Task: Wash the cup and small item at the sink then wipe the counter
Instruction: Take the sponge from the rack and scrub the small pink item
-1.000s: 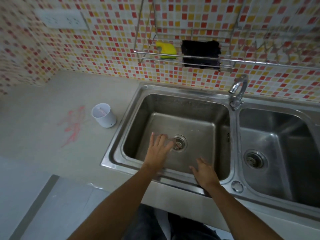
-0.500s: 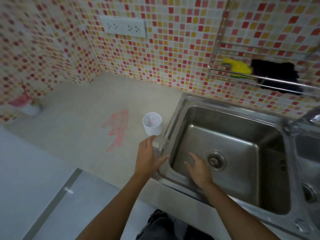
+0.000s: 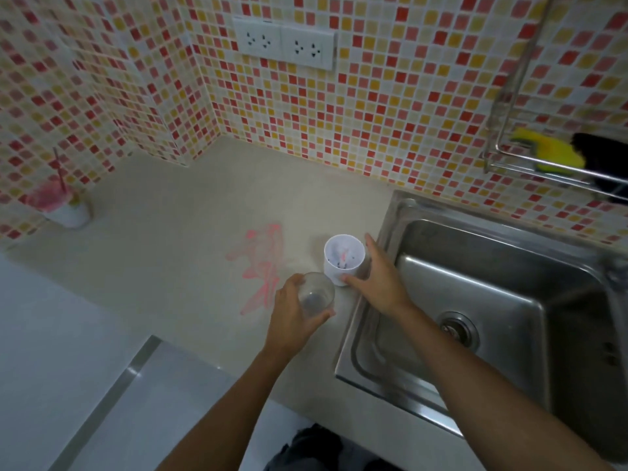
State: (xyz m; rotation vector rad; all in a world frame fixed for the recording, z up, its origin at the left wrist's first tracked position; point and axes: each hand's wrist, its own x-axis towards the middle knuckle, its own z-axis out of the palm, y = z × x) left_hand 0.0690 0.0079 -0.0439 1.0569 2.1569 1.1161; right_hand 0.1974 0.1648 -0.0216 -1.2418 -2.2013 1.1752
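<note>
My left hand (image 3: pixel 292 312) grips clear glass (image 3: pixel 314 297); right hand (image 3: pixel 380 277), fingers spread, brackets white cup (image 3: pixel 344 258) left of sink (image 3: pixel 385 215) for pickup.

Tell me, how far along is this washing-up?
Early on. Nothing looks finished: the white cup has dark specks and red residue inside, and the red smear lies unwiped on the counter. In hand: the left hand holds a clear glass beside the sink, and the right hand reaches round the white cup. Left: washing, then wiping; the yellow sponge waits above the sink.
</note>
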